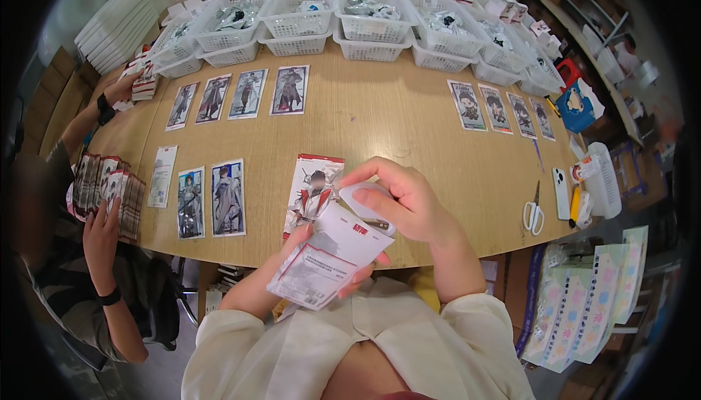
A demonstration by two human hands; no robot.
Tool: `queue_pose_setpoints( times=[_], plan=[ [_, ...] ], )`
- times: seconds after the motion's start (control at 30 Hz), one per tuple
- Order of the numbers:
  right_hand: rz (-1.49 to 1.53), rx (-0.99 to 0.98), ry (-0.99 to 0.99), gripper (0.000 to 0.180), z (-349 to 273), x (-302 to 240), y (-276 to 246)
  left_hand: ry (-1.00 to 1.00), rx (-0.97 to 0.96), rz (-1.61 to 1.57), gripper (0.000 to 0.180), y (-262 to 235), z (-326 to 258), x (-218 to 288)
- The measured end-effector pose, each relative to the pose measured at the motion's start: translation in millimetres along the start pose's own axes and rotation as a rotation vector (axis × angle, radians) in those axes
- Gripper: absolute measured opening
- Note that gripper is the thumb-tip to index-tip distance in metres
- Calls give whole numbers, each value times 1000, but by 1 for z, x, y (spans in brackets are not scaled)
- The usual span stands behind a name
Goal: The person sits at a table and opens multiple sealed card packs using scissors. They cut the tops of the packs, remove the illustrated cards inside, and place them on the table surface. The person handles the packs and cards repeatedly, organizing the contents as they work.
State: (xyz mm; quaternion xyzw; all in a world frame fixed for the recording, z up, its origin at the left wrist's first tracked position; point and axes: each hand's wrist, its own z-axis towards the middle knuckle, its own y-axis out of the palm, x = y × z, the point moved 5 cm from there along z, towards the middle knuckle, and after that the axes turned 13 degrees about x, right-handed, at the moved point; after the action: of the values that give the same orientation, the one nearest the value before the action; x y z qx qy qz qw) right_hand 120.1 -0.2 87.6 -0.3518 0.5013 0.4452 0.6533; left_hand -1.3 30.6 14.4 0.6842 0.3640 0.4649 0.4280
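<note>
Close in front of my body, my left hand [296,241] is closed on a white printed packet [314,261], tilted, its thumb at the left edge and other fingertips showing at the right edge. My right hand [404,199] is closed on a white rounded-corner card-like piece [367,201] at the packet's upper end. A dark, gold-toned edge shows below that piece; whether it sits inside the packet I cannot tell. Just beyond my left hand lies a red-and-white packet [315,188] with a character picture on it.
Illustrated cards [290,90] lie in a row at back left, smaller figure cards [467,105] at back right. White baskets [299,11] with bagged items line the far edge. At right lie scissors [534,217] and a phone [560,192]. A co-worker's hand [102,228] touches stacked packets at left.
</note>
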Motion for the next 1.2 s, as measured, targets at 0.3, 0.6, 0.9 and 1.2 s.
queue_pose_setpoints(
  times=[0.3, 0.6, 0.9, 1.2],
  plan=[
    [19, 44, 37, 18, -1, 7, -8, 29, 86, -77, 104, 0, 6, 1],
    [-19, 66, -2, 16, -3, 3, -11, 114, 78, -222, 99, -6, -7, 12],
    [-21, 645, 56, 14, -23, 11, -54, 980, 480, 625, 90, -12, -23, 80],
    [-192, 320, -182, 17, -18, -30, 6, 1008, 475, 705, 87, -6, -16, 78]
  ],
)
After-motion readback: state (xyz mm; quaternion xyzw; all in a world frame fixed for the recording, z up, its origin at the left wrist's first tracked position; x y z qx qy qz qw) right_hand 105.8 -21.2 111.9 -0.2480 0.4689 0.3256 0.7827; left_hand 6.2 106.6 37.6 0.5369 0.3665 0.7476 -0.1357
